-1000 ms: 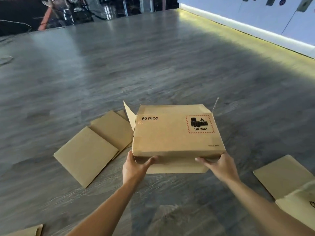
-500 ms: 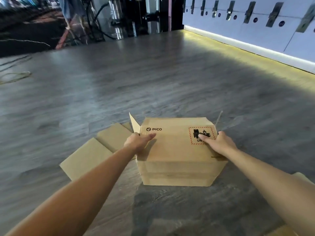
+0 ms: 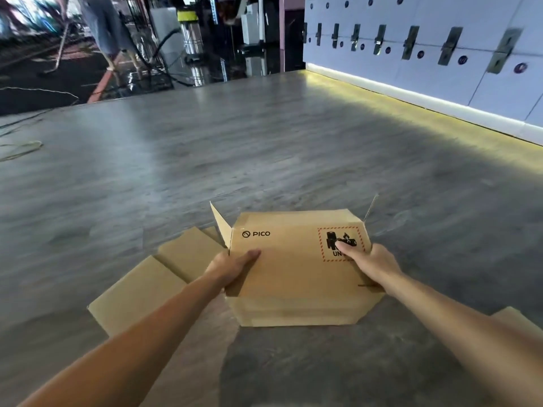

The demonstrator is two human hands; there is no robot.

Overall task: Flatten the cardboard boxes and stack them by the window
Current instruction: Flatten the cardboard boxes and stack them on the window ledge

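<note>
A wide gray floor (image 3: 264, 148) fills most of the view. Along its right side runs a pale wall of lockers (image 3: 440, 45) with a glowing strip at the bottom. Far back on the left, a person's legs (image 3: 108, 30) stand on a darker floor near a shiny metal can (image 3: 191, 33).

Close to the camera, a brown box (image 3: 296, 277) lies on the floor, pressed low. It says PICO on top and has a red warning label (image 3: 342, 243) on the right. One small flap (image 3: 221, 227) sticks up at its back left corner. The box is between both arms.

Just left of the box, partly under its edge, lie flat cardboard sheets (image 3: 138, 295). Another bit of cardboard (image 3: 517, 318) peeks out behind the right arm.

The left hand (image 3: 232, 270) lies on the left edge of the box. Its grip is released, with fingers straight and pressing on the top. The right hand (image 3: 371, 262) is at the right edge. Its grip is released too, with flat fingers on the label.
</note>
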